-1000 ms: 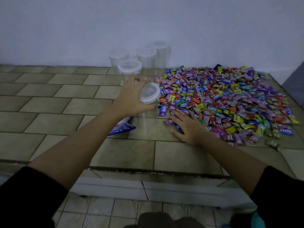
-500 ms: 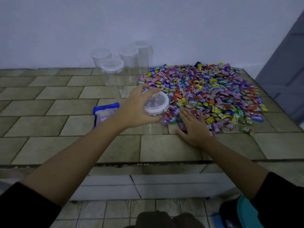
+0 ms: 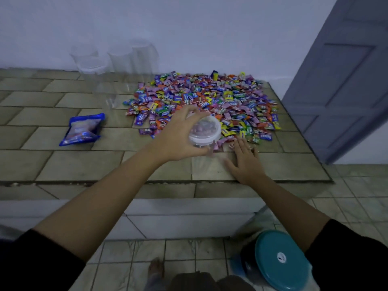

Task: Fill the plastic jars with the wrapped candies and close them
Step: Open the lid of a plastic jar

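**A:** Left hand (image 3: 178,139) front and centre, with fingers and thumb curled round the white rim of a clear plastic jar (image 3: 206,133), gripping it from the side.

**B:** And that jar is right at the near edge of the wrapped candies (image 3: 210,99). Pinkish shapes show through its top. Whether a lid is on it, I cannot tell.

**A:** Is its base down on the table (image 3: 63,164)?

**B:** The walls are so clear that I cannot say.

**A:** Right hand (image 3: 246,162), then: palm down on the table, fingers straight and a little spread, holding nothing. The fingertips touch the nearest candies, just right of the jar.

**B:** The pile spreads wide over the right part of the table, back to the wall (image 3: 189,28).

**A:** Back left by that wall, the empty jars (image 3: 122,59) stand upright in a cluster. The one nearest us has a white rim.

**B:** A blue bag (image 3: 84,129) lies on the tiles left of the pile, well apart from both hands.

**A:** On the floor (image 3: 357,196) at lower right sits a round container (image 3: 279,263) with a teal lid. A grey door (image 3: 346,80) stands at the right.
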